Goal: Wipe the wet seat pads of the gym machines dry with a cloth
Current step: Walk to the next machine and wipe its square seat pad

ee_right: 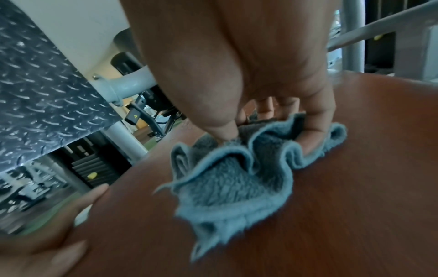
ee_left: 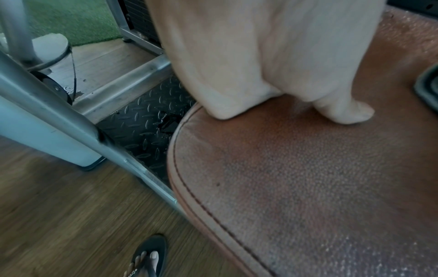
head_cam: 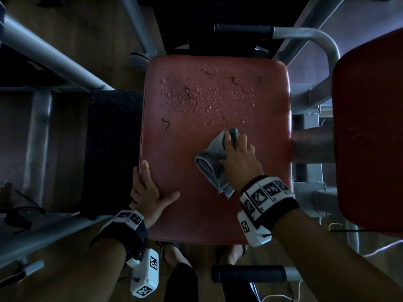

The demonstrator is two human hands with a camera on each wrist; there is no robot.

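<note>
While my left hand (head_cam: 146, 192) lies flat-fingered over the near left edge of the red seat pad (head_cam: 187, 214), my right hand (head_cam: 238, 156) pinches the bunched grey cloth (head_cam: 210, 162) mid-pad; bunched so, I judge it could smear the water droplets (head_cam: 202, 94) beyond.

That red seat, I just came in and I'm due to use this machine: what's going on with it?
A person is wiping the seat dry. Their right hand holds a bunched grey cloth pressed on the pad, just below a patch of water drops that covers the far half. Their left hand rests on the seat's near left edge, thumb on top, fingers over the side. A few dark threads lie among the drops. The near half looks dry; the far half is not yet wiped.
</note>
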